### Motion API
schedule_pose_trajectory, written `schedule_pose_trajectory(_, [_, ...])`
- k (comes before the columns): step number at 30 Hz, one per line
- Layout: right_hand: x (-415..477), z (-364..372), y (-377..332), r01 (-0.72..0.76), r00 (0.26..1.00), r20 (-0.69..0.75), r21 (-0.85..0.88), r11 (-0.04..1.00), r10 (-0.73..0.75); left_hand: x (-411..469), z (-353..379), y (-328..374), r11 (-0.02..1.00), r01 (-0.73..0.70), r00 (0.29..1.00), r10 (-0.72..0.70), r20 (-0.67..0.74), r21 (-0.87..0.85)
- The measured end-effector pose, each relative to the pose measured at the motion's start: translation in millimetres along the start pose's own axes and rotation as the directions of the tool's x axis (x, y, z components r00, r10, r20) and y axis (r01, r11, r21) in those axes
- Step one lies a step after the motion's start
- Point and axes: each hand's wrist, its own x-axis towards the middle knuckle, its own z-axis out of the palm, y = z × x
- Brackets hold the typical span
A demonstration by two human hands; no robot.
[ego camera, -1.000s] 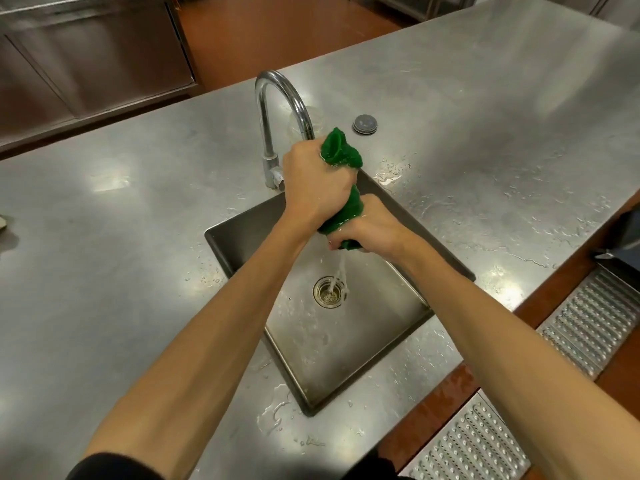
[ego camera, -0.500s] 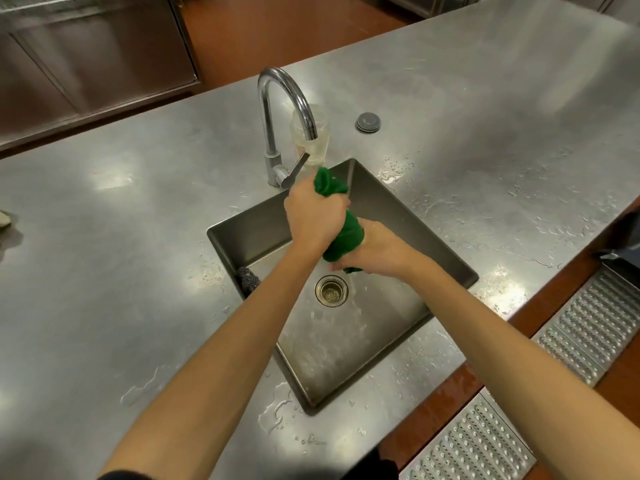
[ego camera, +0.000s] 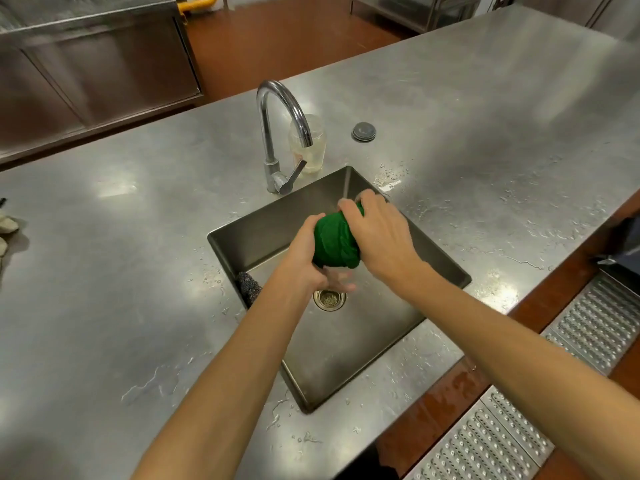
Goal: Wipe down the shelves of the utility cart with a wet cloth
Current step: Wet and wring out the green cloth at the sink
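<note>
The person is holding the green cloth (ego camera: 334, 242) bunched into a tight wad in the middle of the frame, directly over the sink (ego camera: 363, 355), probably so that squeezed-out water falls into the basin near the drain (ego camera: 329, 298) and not onto the worktop (ego camera: 138, 271). The left hand (ego camera: 304, 258) is cupping the wad from below and from the left, its fingers (ego camera: 341, 280) curling under the cloth and showing blurred. The right hand (ego camera: 381, 233) is clamping over the top and right side, its fingertips (ego camera: 346, 204) wrapping the far edge. The opposed grip suggests wringing, leaving the cloth damp rather than dripping. The utility cart is not showing anywhere, so the wiping itself is not yet under way. The faucet (ego camera: 273, 133) is arching above the basin in the upper centre, with a clear jar (ego camera: 308, 143) standing just behind it, and a dark scouring pad (ego camera: 249, 287) is lying against the sink's left wall. No brand, label or writing is showing legibly on anything.
</note>
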Motion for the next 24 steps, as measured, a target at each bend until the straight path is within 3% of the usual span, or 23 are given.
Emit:
schedule_pose_trajectory(3, [7.2,-3.2,7.6,0.119,0.99,-0.061,-0.107,0.987,-0.126,-2.4,-1.9,-12.5,0.949,0.223,0.967,-0.186,0.173,-0.224])
schedule_pose_trajectory(5, [8.5,-5.3,6.4,0.174,0.98,-0.072,-0.155,0.973,-0.187,-7.2,3.3,-13.7,0.907,0.244,0.953,-0.16,0.255,-0.342])
schedule_pose_trajectory(7, [8.6,-8.5,4.1,0.189,0.981,-0.027,-0.088,0.978,-0.192,-12.5,12.3,-6.9,0.917,0.135,0.978,-0.063,0.198,-0.375])
schedule_pose_trajectory(11, [7.3,-15.6,1.3,0.0,0.992,0.126,0.024,1.0,-0.003,-18.2,31.3,7.2,0.955,-0.099,0.995,0.103,-0.001,-0.28])
schedule_pose_trajectory(16, [9.3,-18.1,-0.6,-0.206,0.963,0.207,0.165,0.964,0.171,-3.0,42.2,17.4,0.931,-0.351,0.925,0.327,-0.194,-0.103])
schedule_pose_trajectory(20, [14.3,-13.2,3.3,-0.378,0.906,0.344,0.396,0.837,0.246,-0.9,50.0,19.4,0.861,-0.508,0.824,0.497,-0.274,0.035])
schedule_pose_trajectory(24, [16.6,-10.3,5.5,-0.497,0.85,0.481,0.6,0.627,0.213,5.3,47.3,25.3,0.746,-0.619,0.726,0.663,-0.182,0.246])
